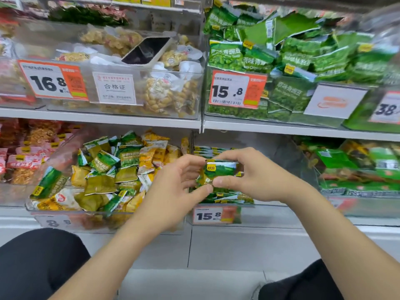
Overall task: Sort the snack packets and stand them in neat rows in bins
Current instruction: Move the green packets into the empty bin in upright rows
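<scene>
head view: left fingers (202,191), right fingers (221,182) in a pinch on green packet (220,169) above bin rim (246,205)

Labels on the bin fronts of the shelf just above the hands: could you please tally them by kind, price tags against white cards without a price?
Price tags: 3 (16.8 tag, 15.8 tag, 38 tag, cut off at the frame edge)
White cards without a price: 2 (certificate card, logo card)
Total: 5

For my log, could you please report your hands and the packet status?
Left hand and right hand both pinch one green packet. Held at the row bin. Mixed bin beside it jumbled. Nothing blocking.
</scene>
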Motion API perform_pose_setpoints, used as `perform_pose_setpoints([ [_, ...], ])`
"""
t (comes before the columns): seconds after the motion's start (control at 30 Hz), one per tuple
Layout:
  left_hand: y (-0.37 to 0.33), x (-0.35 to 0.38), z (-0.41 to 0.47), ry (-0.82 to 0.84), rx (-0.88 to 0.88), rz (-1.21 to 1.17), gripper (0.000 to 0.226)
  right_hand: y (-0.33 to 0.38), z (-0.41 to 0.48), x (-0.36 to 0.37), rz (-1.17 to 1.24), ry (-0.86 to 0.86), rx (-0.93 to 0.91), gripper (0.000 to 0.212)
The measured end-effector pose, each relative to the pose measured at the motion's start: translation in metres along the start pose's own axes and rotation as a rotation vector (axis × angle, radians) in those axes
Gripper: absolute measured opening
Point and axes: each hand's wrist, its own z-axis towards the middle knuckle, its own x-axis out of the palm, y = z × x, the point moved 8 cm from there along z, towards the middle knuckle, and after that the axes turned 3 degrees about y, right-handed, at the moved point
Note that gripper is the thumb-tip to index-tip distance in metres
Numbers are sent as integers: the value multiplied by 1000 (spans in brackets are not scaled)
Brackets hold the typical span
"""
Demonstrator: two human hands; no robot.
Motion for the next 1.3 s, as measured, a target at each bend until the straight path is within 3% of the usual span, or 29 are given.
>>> perform_pose_setpoints([
  [0.13,-8,30,5,-3,149,442,44,-47,-13,-26,-156,-67,215,65],
  [0.27,0,64,12,170,184,641,31,-97,-28,-34,-252,2,438,75],
  [0.5,24,98,16,321,131,897,34,-132,-15,16,-268,267,466,80],
  [0.87,37,108,13,384,97,954,36,-139,-3,38,-256,235,633,92],
  [1.0,39,108,12,391,109,962,37,-133,9,36,-266,181,533,64],
  [1.17,37,107,9,375,128,982,36,-129,12,40,-320,165,405,67],
  [1.3,33,107,7,364,149,982,37,-140,7,38,-308,190,431,79],
])
